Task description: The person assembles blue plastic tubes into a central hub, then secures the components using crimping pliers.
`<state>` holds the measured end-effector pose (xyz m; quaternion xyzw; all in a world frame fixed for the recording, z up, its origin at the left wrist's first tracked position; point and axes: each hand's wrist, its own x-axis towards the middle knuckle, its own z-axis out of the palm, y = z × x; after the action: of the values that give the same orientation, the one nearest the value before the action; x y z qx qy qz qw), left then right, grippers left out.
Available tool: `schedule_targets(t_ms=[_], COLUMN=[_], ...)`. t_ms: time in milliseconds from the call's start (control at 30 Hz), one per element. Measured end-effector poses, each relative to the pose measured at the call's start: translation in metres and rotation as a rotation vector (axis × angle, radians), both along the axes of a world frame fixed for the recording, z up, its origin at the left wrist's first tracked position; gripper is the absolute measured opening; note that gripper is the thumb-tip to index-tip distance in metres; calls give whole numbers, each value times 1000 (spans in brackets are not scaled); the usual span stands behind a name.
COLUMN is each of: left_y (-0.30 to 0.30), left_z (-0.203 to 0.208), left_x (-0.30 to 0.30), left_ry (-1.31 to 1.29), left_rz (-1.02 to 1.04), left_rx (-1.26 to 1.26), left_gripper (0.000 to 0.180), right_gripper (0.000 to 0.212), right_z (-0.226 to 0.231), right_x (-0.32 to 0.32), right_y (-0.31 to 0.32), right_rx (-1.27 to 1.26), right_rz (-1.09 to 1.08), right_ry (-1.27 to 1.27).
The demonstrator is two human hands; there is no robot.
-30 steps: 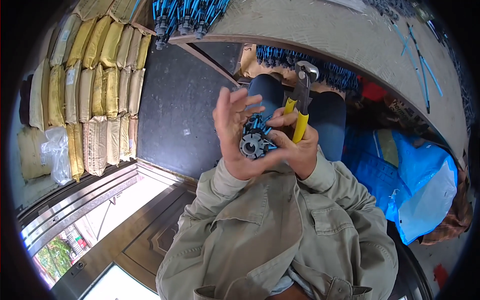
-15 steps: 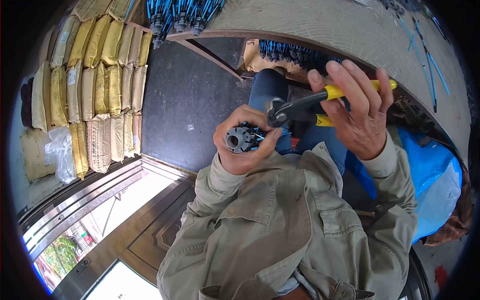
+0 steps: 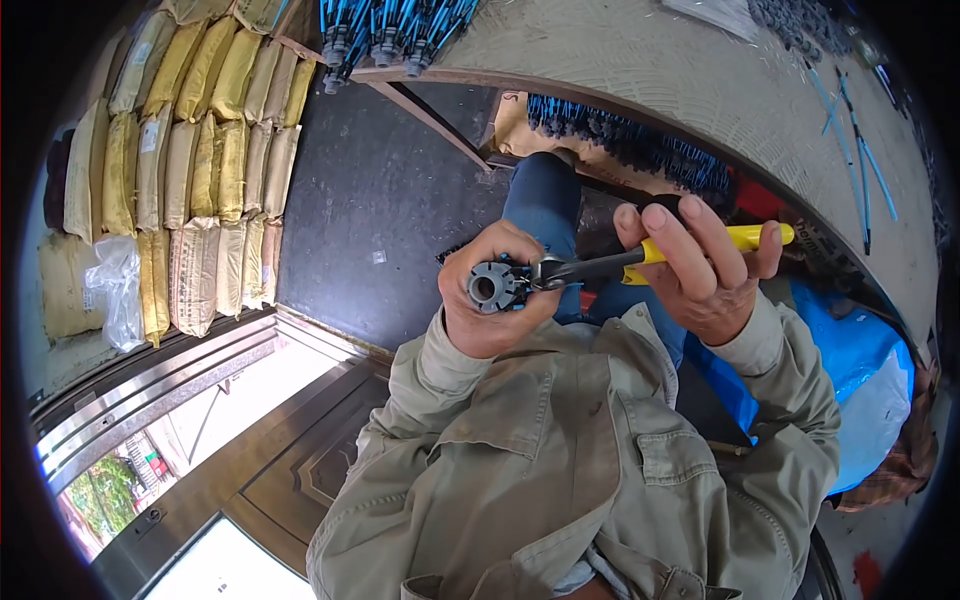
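Note:
My left hand (image 3: 478, 328) is closed around a grey slotted ring fitting (image 3: 505, 283) with dark pieces about it. The ring's round opening faces up. Wrapped round the far side of the fitting, my left fingers hide part of it. My right hand (image 3: 715, 285) has its fingers around a pair of pincers (image 3: 610, 264) with yellow handles and a dark metal head. The jaws of the pincers touch the right side of the fitting, next to my left thumb. Exactly what lies between the jaws is too small to tell.
Bundles of blue and black rods with grey ends (image 3: 390, 40) hang over the corner of a table (image 3: 600, 45). More rods lie in an open carton (image 3: 520, 140) underneath. Filled sacks (image 3: 190, 170) are stacked at left. A blue plastic bag (image 3: 860, 350) stands at right.
The pincers have moved down and left, and their jaws have come against the fitting. My right fingers have closed in on the handles. My left hand has shifted slightly right.

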<state>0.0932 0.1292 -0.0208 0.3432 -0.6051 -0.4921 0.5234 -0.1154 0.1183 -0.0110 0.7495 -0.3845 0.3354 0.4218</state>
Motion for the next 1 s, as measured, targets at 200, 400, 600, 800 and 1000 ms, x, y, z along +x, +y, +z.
schedule_targets(t_ms=[200, 400, 600, 800, 1000], left_y=[-2, -8, -16, -12, -22], left_z=[-1, 26, 3, 5, 1], left_x=[11, 13, 23, 26, 25], left_ry=[-88, -118, 58, 52, 83], left_rz=[-93, -254, -413, -313, -467], left_rx=[-25, 6, -173, -11, -124], left_gripper=[32, 50, 62, 67, 60], right_gripper=[35, 49, 57, 63, 55], right_z=[60, 63, 63, 73, 85], right_x=[-31, -40, -31, -44, -46], right_y=[11, 3, 5, 19, -5], right_rx=[827, 2017, 2234, 1684, 2606], right_rz=[251, 680, 869, 670, 673], right_ry=[155, -146, -438, -146, -732])
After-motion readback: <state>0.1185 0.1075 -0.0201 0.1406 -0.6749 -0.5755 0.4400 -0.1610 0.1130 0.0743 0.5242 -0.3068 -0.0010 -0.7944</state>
